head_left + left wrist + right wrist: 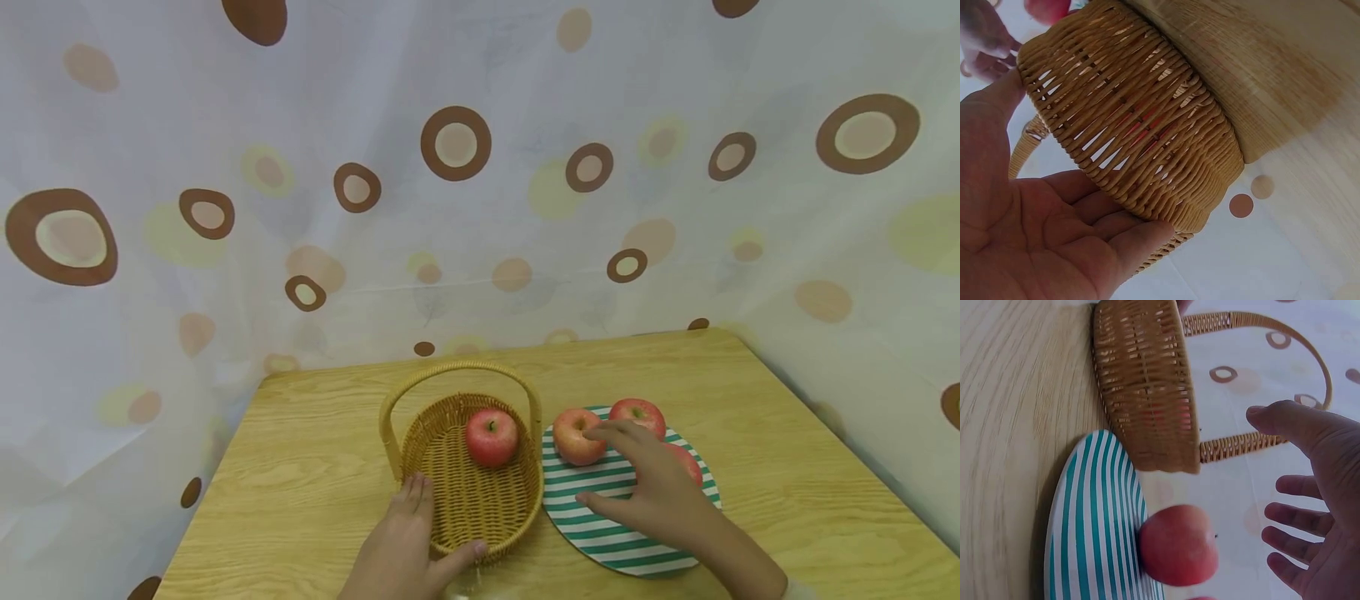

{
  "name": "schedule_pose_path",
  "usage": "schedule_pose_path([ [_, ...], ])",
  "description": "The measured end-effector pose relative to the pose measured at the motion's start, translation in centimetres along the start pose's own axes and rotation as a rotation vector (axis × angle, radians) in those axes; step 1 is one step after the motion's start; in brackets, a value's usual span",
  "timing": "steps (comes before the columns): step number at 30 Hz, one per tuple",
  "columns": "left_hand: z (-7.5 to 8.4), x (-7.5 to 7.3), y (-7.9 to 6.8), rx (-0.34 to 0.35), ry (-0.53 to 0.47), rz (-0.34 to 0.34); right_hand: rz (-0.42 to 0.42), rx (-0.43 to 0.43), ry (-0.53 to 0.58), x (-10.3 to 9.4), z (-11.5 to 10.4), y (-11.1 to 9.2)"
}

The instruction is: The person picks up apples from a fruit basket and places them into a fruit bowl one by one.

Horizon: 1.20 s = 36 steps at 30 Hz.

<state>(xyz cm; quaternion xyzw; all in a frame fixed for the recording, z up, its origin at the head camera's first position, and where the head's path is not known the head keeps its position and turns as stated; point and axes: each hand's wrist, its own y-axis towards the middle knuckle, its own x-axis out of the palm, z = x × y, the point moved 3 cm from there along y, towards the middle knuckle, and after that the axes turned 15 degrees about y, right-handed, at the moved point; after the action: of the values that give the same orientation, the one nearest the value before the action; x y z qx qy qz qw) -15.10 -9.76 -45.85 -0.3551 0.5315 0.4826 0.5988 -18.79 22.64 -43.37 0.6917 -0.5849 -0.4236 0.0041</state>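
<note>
On the table sits a wicker basket (480, 500) with an arched handle and a red apple (492, 437) inside. The left hand (401, 542) holds the basket's near left rim, its fingers hooked over the edge and the thumb on the front rim; the left wrist view shows this hand (1054, 231) against the woven side. To the basket's right lies a round green-and-white striped plate (600, 508) bearing three apples. The right hand (652, 483) hovers over it with fingers spread, fingertips overlapping the left apple (573, 437). It partly hides another apple (684, 464); the third apple (637, 414) lies behind.
The wooden table (315, 467) ends at a pale curtain (517, 308) with brown and beige spots, hanging at the back and both sides. The basket's handle (465, 365) rises above its rim, and the plate stands close beside the basket.
</note>
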Motion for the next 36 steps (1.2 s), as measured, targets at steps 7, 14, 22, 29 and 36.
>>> schedule_pose_path([
  [7,0.1,0.2,0.2,0.013,0.004,0.003,-0.063,0.033,0.103,1.6,-0.6,0.2],
  [14,0.2,0.1,0.1,0.010,0.003,0.007,-0.132,0.013,0.125,2.9,-1.3,0.5],
  [22,0.1,0.0,0.2,0.004,0.018,0.012,-0.193,-0.026,0.120,5.0,-2.8,1.2],
  [29,-0.1,0.1,0.2,0.002,0.025,0.024,-0.247,-0.069,0.163,7.7,-4.0,2.1],
  [36,-0.1,0.0,0.1,0.019,0.029,0.019,-0.262,-0.181,0.136,9.7,-4.1,3.2],
])
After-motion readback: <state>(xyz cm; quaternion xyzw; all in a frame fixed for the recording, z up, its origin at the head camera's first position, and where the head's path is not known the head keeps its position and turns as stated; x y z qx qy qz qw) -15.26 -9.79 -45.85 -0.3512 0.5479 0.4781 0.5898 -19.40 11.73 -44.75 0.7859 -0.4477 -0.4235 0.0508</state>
